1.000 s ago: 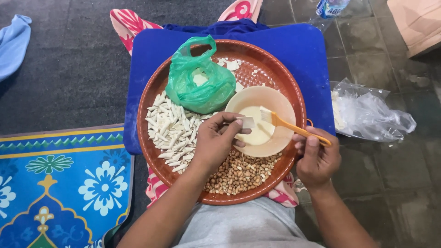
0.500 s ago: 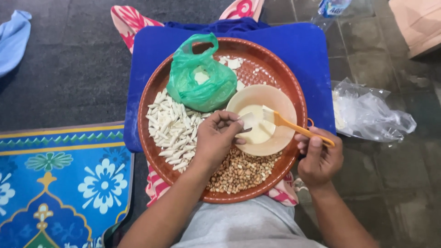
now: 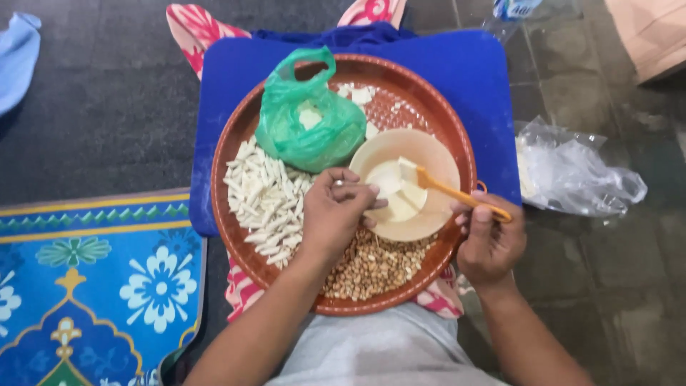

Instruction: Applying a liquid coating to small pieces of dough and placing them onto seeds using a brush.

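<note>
Head view, nearest first. A grey-clothed lap is seen at the bottom edge. Above it, 1 round brown tray [image 3: 436,118] is rested on a blue board [image 3: 486,78]. At the tray's near rim, 1 heap of brown nuts [image 3: 371,268] is shown; the pieces are too many to count.

The left hand [image 3: 330,218] is held over the tray with its fingers pinched together on a small pale piece, though what is pinched cannot be made out clearly. Just left of it, 1 pile of pale strips [image 3: 263,200] is laid.

The right hand [image 3: 489,239] is closed on the handle end of 1 orange spatula [image 3: 457,194], whose tip is set among soft white slabs in 1 beige bowl [image 3: 436,154]. The spatula is judged light and stiff, best taken by the handle's end; the slabs are judged soft and sticky, easily torn.

Farther off, 1 knotted green bag [image 3: 307,121] is set on the tray. On the floor, 1 clear plastic bag [image 3: 572,171] lies to the right and 1 patterned blue mat [image 3: 93,279] to the left.
</note>
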